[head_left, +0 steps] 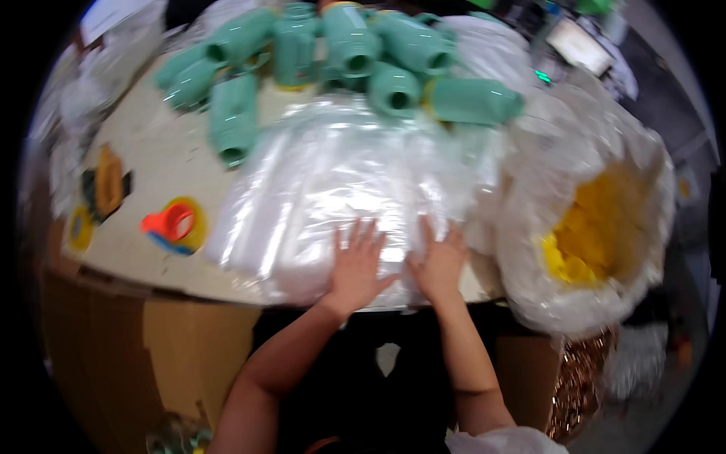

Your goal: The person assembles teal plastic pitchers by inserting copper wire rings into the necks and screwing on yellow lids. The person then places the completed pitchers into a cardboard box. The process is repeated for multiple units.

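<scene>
Both palms lie flat on a stack of clear plastic bags (pixel 302 197) spread over the table's near middle. My left hand (pixel 357 265) has its fingers spread on the plastic and holds nothing. Beside it, a little to the right, my right hand (pixel 440 261) also presses down with fingers apart, near the bags' right side. Just beyond the bags lies a heap of green plastic bottles, one of them (pixel 233 117) pointing its open neck toward me and another (pixel 476 101) lying sideways at the right. The picture is somewhat blurred.
A large clear bag (pixel 522 227) holding yellow caps (pixel 586 242) stands at the right. On the table's left are a tape dispenser (pixel 179 225) in orange and blue, and a brownish tool (pixel 110 181). Cardboard (pixel 197 348) stands below the table edge at left.
</scene>
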Motion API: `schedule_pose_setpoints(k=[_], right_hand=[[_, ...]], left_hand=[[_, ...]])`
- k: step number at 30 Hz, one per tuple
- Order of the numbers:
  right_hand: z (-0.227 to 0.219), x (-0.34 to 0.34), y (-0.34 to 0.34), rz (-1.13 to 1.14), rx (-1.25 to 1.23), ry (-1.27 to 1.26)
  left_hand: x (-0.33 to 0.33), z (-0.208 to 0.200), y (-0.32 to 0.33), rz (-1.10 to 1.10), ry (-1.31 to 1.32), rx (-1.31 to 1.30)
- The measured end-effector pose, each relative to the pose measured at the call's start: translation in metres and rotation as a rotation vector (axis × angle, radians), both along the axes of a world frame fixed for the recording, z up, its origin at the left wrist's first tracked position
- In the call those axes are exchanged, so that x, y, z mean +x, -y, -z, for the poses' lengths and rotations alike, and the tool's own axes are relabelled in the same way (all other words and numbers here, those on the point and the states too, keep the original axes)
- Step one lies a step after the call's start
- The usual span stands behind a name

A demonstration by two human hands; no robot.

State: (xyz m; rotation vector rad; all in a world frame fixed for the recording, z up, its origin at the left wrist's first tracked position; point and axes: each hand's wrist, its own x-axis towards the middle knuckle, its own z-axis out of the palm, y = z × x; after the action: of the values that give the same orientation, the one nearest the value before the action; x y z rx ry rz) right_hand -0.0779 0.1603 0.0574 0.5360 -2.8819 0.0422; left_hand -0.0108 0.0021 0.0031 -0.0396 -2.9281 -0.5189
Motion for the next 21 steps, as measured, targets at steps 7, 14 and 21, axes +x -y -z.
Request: schedule_pose_setpoints(k=[7, 14, 21], right_hand=[[-0.006, 0.054, 0.044, -0.383, -0.732, -0.066], [0.018, 0.052, 0.053, -0.461, -0.882, 0.122], [0.004, 0.049, 0.032, -0.458, -1.138, 0.150]], left_hand=[[-0.047, -0.068, 0.117, -0.617, -0.746, 0.509], [-0.095, 0.006, 0.297, -1.270, -0.284, 0.570], [0.027, -0.114, 0.332, -0.973, -0.801, 0.368]])
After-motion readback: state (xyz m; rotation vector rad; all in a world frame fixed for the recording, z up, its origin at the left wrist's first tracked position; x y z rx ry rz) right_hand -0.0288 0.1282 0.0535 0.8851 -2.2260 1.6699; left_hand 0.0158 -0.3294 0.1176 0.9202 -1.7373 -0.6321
